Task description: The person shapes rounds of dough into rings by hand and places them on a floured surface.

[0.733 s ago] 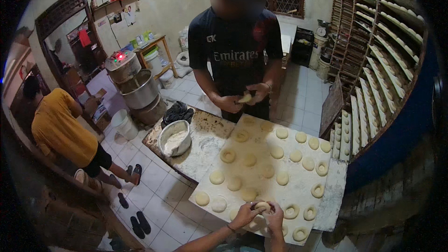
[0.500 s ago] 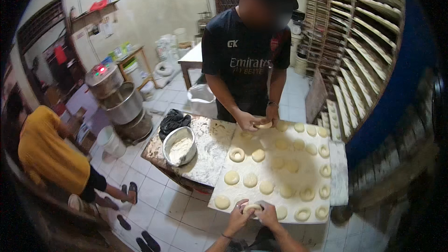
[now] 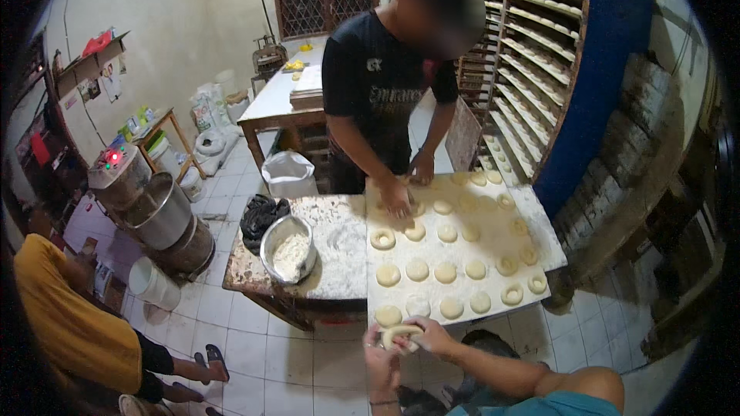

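A pale dough ring [image 3: 395, 331] is held between my two hands at the near left edge of the floured white board [image 3: 501, 313]. My left hand [image 3: 381, 360] grips its left side, and my right hand [image 3: 432, 337] has hold of its right side with the fingers at the hole. Rows of dough pieces lie on the board. Flat rounds such as this dough round [image 3: 451, 308] fill the middle and left, and shaped rings such as this dough ring [image 3: 512, 293] stand mostly along the right.
Across the board, a person in a black shirt reaches one hand [image 3: 396, 199] over the dough. To the left are a metal bowl of flour [image 3: 289, 250] and a black cloth [image 3: 262, 219]. A tall tray rack [image 3: 532, 54] is behind; a mixer [image 3: 158, 212] and another person are at left.
My view has turned to the right. My hands have moved left off the board's edge, and the dough's hole shows wider. The person opposite has lowered a dough piece and reaches over the board.
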{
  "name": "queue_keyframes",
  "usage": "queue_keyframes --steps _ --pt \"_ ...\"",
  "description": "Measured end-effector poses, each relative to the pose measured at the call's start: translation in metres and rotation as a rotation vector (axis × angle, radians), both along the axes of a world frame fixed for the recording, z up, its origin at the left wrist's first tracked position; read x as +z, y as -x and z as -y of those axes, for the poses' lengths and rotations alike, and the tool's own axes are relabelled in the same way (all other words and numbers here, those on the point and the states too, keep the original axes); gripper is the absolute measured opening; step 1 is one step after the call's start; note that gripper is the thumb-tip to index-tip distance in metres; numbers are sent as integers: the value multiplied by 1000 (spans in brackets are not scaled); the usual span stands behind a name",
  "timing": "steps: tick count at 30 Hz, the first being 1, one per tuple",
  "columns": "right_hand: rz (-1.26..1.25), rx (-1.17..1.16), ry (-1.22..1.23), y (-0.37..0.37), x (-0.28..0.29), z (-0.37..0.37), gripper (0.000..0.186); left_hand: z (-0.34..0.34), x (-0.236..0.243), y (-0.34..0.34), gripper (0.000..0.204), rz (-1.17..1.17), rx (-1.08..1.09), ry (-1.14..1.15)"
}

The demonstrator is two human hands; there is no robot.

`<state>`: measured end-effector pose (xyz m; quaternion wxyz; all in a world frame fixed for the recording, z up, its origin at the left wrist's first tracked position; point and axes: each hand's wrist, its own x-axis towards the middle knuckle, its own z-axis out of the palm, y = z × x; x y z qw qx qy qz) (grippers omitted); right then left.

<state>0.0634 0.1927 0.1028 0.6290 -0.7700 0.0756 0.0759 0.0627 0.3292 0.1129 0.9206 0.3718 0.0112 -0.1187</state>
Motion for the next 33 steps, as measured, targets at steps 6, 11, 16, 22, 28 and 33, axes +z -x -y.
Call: queue_keyframes --steps 6,11,16,22,28,33 --pt "-299 158 -1608 -11 24 11 42 -10 -25 22 52 -273 -585 939" --pt "-605 204 -1428 31 38 -1 56 -44 14 -11 70 -186 -287 463" --pt "-317 226 -1465 4 43 34 57 -12 -16 24 71 -162 -605 511" --pt "-512 268 -1182 25 31 59 45 -8 12 -8 72 -187 -515 520" --pt "-43 157 -241 -1 59 110 42 85 24 -17 55 -212 -648 -187" --pt "-141 -560 -1521 -42 67 175 32 202 53 -64 32 -388 -10 301"
